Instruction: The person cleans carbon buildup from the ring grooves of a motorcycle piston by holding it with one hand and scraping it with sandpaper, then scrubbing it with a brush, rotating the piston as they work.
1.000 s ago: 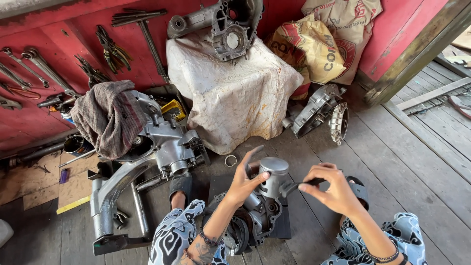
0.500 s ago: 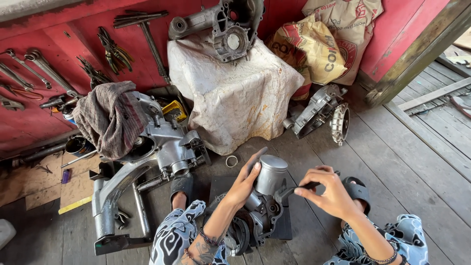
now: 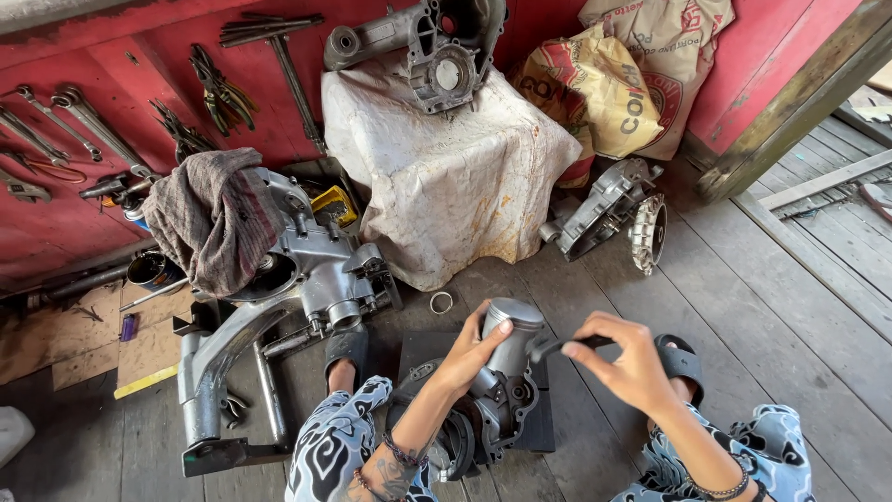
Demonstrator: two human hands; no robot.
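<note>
A grey metal engine part [image 3: 502,400] lies on a dark mat between my knees, with a round metal cylinder [image 3: 514,327] standing up from it. My left hand [image 3: 469,351] wraps around the left side of that cylinder. My right hand [image 3: 624,358] is closed on a thin dark tool handle [image 3: 557,346] whose tip reaches the cylinder's right side. A small metal ring [image 3: 440,302] lies on the floorboards just beyond the mat.
A large engine casing [image 3: 311,270] with a rag [image 3: 212,216] draped on it sits at left. A cloth-covered stand [image 3: 446,177] carries another casing. Another engine part [image 3: 613,212] lies at right by printed sacks [image 3: 613,84]. Wrenches and pliers hang on the red wall [image 3: 111,121].
My left hand closed onto the cylinder from an open pose. My right hand moved left, bringing the tool against the cylinder.
</note>
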